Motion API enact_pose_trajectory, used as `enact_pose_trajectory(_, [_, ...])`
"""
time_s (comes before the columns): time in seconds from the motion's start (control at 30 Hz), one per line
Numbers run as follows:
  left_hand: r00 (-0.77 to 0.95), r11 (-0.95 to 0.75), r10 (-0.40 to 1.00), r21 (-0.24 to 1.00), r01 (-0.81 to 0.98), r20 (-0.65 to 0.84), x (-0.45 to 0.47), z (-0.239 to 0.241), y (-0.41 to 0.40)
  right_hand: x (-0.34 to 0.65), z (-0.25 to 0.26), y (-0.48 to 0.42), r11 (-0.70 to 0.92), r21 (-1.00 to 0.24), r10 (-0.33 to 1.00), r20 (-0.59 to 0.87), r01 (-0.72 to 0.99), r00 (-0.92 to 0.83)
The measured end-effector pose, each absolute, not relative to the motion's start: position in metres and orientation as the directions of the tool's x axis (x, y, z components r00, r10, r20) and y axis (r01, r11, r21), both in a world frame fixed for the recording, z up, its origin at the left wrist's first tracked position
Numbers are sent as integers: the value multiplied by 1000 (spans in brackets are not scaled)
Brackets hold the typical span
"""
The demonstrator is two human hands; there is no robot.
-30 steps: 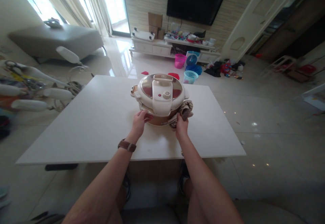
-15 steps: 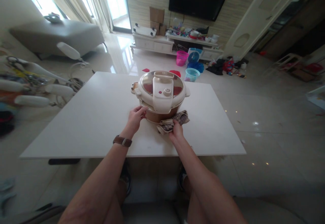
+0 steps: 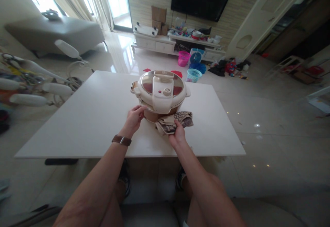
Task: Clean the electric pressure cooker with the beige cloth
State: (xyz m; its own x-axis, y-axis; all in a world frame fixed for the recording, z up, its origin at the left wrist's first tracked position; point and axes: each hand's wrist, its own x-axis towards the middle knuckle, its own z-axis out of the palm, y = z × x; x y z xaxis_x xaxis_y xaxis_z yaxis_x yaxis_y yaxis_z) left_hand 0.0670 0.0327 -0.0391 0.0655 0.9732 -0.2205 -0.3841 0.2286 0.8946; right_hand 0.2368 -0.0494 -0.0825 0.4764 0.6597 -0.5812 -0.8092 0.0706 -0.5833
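A cream and brown electric pressure cooker [image 3: 163,98] stands on the white table [image 3: 103,117], its lid down, with a dial and a small red button on the front panel. My left hand [image 3: 134,118] is at the cooker's front left, fingers closed against its rim; the fingertips are partly hidden. In my right hand [image 3: 177,134] is a folded patterned cloth [image 3: 165,123], thumb on top and the other fingers underneath. The cloth is close in front of the cooker's lower body; I cannot tell whether they touch.
Beyond the table, a turquoise basket [image 3: 194,75] and a pink basket [image 3: 184,58] stand on the floor. A white cabinet [image 3: 165,45] bears boxes and dishes under a wall television [image 3: 202,0]. At left are white lamp-like shades [image 3: 29,99] and a grey covered table [image 3: 56,36].
My right hand has drawn the cloth slightly back from the cooker, and more of the cloth shows. My left hand stays at the rim. The view has shifted a little.
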Motion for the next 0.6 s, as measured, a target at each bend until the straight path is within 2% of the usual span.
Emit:
enact_pose_trajectory(0.2, [136,290,957,821,-492,-256,66,-45,38,216,-112,-39,21,-603,558,-654,-797,510])
enact_pose_trajectory(0.6, [205,375,924,669,-642,-322,66,-55,37,217,-118,-31,87,-607,551,-632,-790,546])
